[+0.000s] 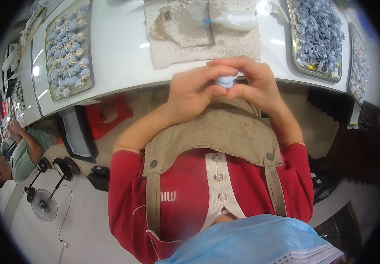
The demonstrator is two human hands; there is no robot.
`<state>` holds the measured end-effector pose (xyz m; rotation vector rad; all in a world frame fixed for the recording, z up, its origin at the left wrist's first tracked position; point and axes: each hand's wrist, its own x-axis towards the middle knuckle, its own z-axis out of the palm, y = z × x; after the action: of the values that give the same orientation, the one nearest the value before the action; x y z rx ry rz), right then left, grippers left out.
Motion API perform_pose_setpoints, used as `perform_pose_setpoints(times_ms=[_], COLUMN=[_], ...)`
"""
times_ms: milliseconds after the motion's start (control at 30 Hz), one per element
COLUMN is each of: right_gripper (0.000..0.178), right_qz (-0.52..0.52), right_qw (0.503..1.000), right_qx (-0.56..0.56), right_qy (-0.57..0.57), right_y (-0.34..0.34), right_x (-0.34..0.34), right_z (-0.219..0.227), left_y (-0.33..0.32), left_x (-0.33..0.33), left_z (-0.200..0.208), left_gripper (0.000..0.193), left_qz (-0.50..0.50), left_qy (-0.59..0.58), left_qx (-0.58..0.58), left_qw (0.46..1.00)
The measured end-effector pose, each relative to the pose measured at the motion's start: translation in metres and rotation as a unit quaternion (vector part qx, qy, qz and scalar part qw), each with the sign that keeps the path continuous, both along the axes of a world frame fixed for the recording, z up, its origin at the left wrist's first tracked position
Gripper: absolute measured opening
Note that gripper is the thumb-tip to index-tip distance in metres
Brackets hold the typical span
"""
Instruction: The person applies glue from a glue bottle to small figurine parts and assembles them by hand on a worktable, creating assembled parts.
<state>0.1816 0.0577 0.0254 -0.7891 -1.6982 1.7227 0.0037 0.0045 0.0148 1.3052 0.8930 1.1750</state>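
While both hands, left (194, 90) and right (253, 83), pinch the small grey-blue piece (225, 82) above the desk's (119, 53) near edge, it looks light and fragile; fingertip hold at its sides suits.

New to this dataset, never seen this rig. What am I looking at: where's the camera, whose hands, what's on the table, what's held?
There is no machine here: a person works with bare hands. The single picture comes from a wide fisheye camera worn on the person's head, looking down, so straight edges bend and the red shirt, tan apron and blue face mask fill the lower part. The left hand and right hand together pinch a small pale blue-grey moulded piece over the edge of the white table. On the table lie a tray of blue and cream small pieces, a tray of all-blue pieces, a worn grey mat and a white squeeze bottle.
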Motion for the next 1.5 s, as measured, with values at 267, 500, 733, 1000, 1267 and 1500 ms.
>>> perform_pose_setpoints(times_ms=[267,500,733,1000,1267,1500], right_gripper=[0.041,0.040,0.041,0.036,0.042,0.019], right_qz=[-0.013,-0.009,0.005,0.000,-0.057,-0.257], right_qw=[0.999,0.999,0.999,0.992,0.997,0.958], right_qx=[0.000,0.012,0.025,-0.111,0.031,0.110], right_qy=[0.033,0.032,0.047,0.058,0.038,-0.070], right_y=[-0.006,-0.004,-0.001,-0.003,0.000,0.029], right_x=[-0.007,-0.010,-0.005,0.005,-0.015,0.001], right_z=[0.004,0.003,0.002,0.002,-0.010,0.000], left_y=[-0.004,-0.006,-0.001,0.001,-0.019,-0.035], left_x=[-0.005,-0.008,-0.004,0.005,-0.067,-0.202], left_z=[0.005,0.001,0.001,0.005,-0.003,-0.015], left_gripper=[0.025,0.024,0.026,0.025,0.028,0.029], left_qz=[0.002,-0.021,-0.040,0.020,0.288,0.611], left_qy=[0.022,-0.051,-0.090,-0.155,0.282,0.404], left_qx=[0.048,0.006,-0.018,-0.055,0.191,0.081], left_qw=[0.999,0.998,0.995,0.986,0.895,0.676])
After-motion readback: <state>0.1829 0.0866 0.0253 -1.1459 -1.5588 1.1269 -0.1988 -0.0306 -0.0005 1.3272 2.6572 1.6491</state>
